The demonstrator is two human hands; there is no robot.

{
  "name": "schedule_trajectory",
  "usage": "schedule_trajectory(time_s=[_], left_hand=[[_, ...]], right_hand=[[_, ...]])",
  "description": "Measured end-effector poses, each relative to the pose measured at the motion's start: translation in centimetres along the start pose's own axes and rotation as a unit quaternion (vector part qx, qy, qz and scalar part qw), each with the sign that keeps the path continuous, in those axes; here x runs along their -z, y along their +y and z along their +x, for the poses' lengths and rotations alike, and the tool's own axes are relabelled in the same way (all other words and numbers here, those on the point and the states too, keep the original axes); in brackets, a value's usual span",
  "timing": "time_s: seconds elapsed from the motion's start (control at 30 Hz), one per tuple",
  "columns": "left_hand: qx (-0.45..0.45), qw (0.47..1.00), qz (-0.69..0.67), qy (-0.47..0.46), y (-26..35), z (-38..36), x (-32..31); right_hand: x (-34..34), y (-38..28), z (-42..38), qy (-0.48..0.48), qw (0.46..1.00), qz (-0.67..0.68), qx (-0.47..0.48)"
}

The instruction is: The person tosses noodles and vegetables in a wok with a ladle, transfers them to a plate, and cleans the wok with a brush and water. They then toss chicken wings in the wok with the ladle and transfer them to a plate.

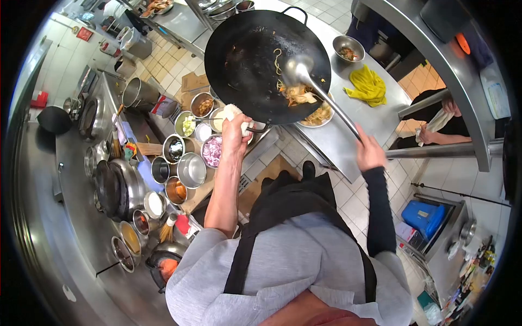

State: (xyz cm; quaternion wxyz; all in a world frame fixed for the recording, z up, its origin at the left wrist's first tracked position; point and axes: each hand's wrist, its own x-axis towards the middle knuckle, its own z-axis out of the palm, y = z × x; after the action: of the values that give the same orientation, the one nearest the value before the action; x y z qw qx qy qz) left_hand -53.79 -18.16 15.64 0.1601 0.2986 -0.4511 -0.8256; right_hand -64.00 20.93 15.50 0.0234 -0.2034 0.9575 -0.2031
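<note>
My left hand (237,136) is closed around the handle of a large black wok (239,70), with a white cloth (231,112) bunched in the grip. The wok is tilted above the steel counter. My right hand (371,149) grips the long handle of a steel ladle (334,106), its bowl blurred inside the wok. Noodles with vegetable pieces (296,95) lie beside the ladle at the wok's lower right side. Just under the wok's rim is a plate of noodles (317,116), partly hidden by the wok.
A yellow cloth (368,86) and a steel bowl of food scraps (348,49) rest on the counter (340,141). At left stand several ingredient bowls, one with chopped onion (212,150). Another person's hands (437,127) hold a cloth at right, beyond a metal rail (435,150).
</note>
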Motion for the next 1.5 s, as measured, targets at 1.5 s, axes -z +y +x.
schedule_trajectory(time_s=[1.5], left_hand=[[-0.121, 0.987, 0.069, 0.083, -0.9, 0.9, -2.7]], right_hand=[[-16.4, 6.1, -10.8, 0.100, 0.969, 0.225, -0.020]])
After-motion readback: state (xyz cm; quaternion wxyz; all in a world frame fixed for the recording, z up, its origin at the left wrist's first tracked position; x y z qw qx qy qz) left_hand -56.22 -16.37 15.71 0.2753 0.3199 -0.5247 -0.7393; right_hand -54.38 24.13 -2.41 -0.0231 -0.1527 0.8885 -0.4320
